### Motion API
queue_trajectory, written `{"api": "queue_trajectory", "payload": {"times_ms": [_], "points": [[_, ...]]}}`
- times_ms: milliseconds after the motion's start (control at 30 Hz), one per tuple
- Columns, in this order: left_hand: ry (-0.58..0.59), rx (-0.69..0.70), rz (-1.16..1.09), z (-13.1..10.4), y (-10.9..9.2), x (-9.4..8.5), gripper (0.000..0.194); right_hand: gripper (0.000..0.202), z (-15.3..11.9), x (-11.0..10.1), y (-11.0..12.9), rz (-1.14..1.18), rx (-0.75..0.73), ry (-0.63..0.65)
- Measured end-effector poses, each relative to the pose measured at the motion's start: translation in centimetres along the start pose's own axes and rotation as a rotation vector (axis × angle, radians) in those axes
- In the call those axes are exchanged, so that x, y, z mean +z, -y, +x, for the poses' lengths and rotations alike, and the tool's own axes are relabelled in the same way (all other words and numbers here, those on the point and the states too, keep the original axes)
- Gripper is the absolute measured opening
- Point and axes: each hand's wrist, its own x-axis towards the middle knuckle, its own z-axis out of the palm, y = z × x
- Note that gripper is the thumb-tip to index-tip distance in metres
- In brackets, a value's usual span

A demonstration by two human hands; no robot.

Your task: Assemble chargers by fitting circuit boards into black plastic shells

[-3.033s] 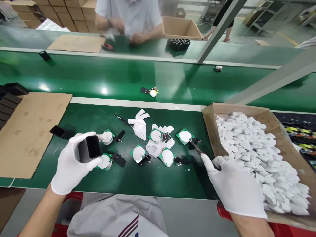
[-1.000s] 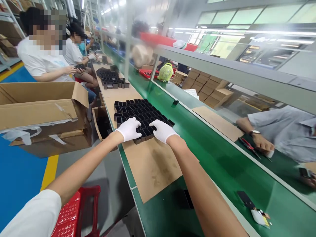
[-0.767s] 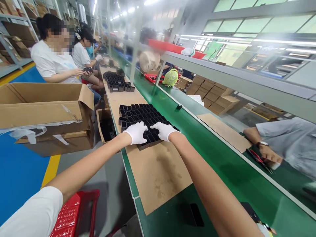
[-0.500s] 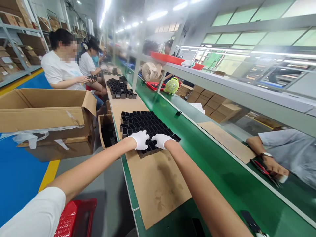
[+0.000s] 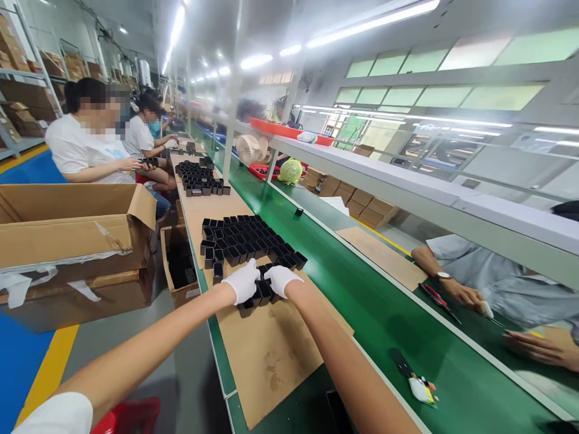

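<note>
My white-gloved left hand (image 5: 243, 282) and white-gloved right hand (image 5: 282, 280) face each other over the cardboard sheet (image 5: 271, 355). Between them is a small group of black open-topped plastic boxes (image 5: 263, 293), gripped from both sides with curled fingers. My gloves hide part of these boxes. Just beyond my hands, many more upright black boxes (image 5: 239, 237) stand packed in slanting rows, with a gap opening on the near left. One box (image 5: 218, 271) stands at the left edge of the rows.
A green conveyor belt (image 5: 362, 307) runs along the right, carrying a small black box (image 5: 299, 211) and a packet (image 5: 421, 389). Large cartons (image 5: 63, 241) stand at left. A co-worker's hand (image 5: 468, 296) rests across the belt near red-handled pliers (image 5: 436, 299). Other people sit further along.
My hands have drawn a small group of black boxes toward me, away from the packed rows. The view has shifted right, and the co-worker's second hand now shows.
</note>
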Motion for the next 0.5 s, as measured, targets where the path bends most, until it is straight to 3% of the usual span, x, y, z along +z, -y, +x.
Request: {"api": "queue_trajectory", "payload": {"times_ms": [233,333,500], "points": [[-0.058,-0.029,-0.077,-4.4,-5.8,4.0,0.037,0.036,-7.9,3.2,-1.3,-0.019,0.030,-0.039],[-0.057,-0.052,-0.105,-6.4,-8.5,5.6,0.026,0.034,-10.7,4.7,-2.1,-0.043,0.050,-0.034],[-0.023,-0.083,-0.136,-8.8,-12.0,8.4,0.051,0.031,-14.4,7.0,-3.6,-0.073,0.077,-0.022]]}}
